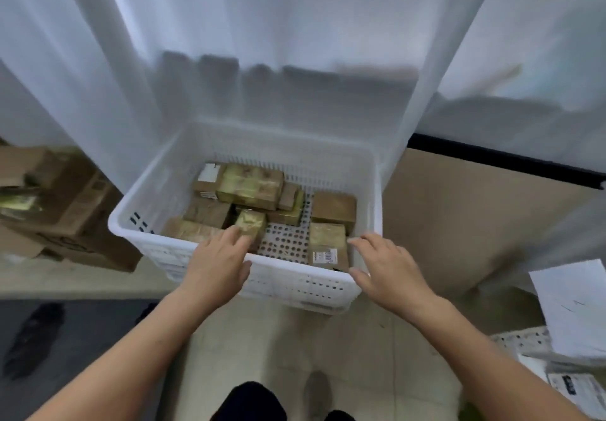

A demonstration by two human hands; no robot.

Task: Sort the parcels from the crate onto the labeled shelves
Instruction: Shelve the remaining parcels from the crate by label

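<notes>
I am at the picking step: both arms reach down to a white plastic crate (295, 286) that stands on the floor in front of my feet. The parcels, brown boxes bound in yellowish tape, lie inside it, packed mostly to the left and back, with bare perforated floor showing in the middle.

My left hand (214, 263) stretches over the near rim, fingers straight, and its tips seem to touch a small taped parcel (251, 222). My right hand (387, 269) hovers spread and empty above the near right corner, just beside a parcel with a barcode sticker (328, 240). Neither hand grips anything yet.

Next, I judge, I must close my fingers round one parcel, lift it out and turn its label up to learn which shelf it belongs on. No shelves are in view.

The barcode sticker's print is too small to read. A white label (208, 173) on a back parcel is blurred. A pale curtain (295, 43) hangs behind the crate.
</notes>
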